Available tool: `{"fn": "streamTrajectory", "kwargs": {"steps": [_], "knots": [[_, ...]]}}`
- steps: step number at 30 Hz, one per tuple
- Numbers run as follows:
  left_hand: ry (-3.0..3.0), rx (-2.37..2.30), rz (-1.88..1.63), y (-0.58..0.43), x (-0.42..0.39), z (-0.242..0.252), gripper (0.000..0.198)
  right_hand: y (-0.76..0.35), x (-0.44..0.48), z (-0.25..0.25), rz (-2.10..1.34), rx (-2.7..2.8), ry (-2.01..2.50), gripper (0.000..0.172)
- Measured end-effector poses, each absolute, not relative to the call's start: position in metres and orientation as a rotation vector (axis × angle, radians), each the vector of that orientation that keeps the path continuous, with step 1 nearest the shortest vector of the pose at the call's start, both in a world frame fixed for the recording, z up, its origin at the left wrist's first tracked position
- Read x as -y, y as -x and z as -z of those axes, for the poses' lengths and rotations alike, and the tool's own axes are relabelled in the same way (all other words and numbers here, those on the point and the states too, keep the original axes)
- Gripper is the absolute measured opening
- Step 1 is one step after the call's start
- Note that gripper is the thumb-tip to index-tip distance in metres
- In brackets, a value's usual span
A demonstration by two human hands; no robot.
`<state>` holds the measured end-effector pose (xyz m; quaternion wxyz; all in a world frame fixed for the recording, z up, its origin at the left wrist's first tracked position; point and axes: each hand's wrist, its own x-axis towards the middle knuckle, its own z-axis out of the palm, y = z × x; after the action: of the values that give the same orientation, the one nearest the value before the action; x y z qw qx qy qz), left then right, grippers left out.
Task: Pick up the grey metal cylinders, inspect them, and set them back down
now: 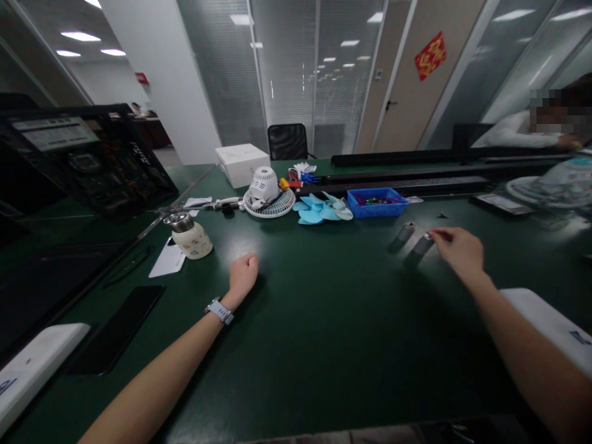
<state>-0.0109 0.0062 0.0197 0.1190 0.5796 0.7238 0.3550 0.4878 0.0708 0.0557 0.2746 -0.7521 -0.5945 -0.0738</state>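
Note:
My left hand [243,275], with a watch [219,310] on its wrist, rests on the green table [296,345], curled into a fist with nothing visible in it. On the right, my right hand [460,251] pinches the top of a small grey cylinder [424,242] between thumb and finger. A second small cylinder [407,230] stands just to the left of that one. Behind the cylinders lies a small dark piece [443,216].
A patterned bottle [192,239] stands left of my left hand, near a black phone-like slab [120,327]. Farther back are a fan part [268,200], light blue fan blades [317,209] and a blue tray [377,208]. A person [513,131] sits at the back right.

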Motion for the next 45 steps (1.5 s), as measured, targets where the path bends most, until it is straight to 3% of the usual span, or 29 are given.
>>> {"fn": "streamTrajectory", "kwargs": {"steps": [20, 29, 34, 37, 40, 45], "knots": [[-1.672, -2.113, -1.028, 0.01, -0.005, -0.021, 0.025, -0.488, -0.071, -0.055, 0.087, 1.529, 2.128, 0.035], [-1.683, -2.094, -1.052, 0.01, -0.005, -0.02, 0.025, -0.476, -0.095, -0.076, 0.14, 1.672, 2.247, 0.073], [-1.698, -2.087, -1.058, 0.01, -0.005, -0.019, 0.025, -0.465, -0.123, -0.089, -0.118, 1.748, 2.408, 0.057], [-1.706, -2.106, -1.049, 0.011, -0.007, -0.017, 0.026, -0.454, -0.125, -0.091, -0.004, 1.826, 2.342, 0.046], [-1.719, -2.115, -1.031, 0.011, -0.008, -0.016, 0.026, -0.422, -0.116, -0.088, 0.057, 1.931, 2.081, 0.041], [-1.723, -2.1, -1.047, 0.011, -0.007, -0.017, 0.026, -0.326, -0.088, -0.076, -0.32, 2.214, 1.389, 0.039]]}}
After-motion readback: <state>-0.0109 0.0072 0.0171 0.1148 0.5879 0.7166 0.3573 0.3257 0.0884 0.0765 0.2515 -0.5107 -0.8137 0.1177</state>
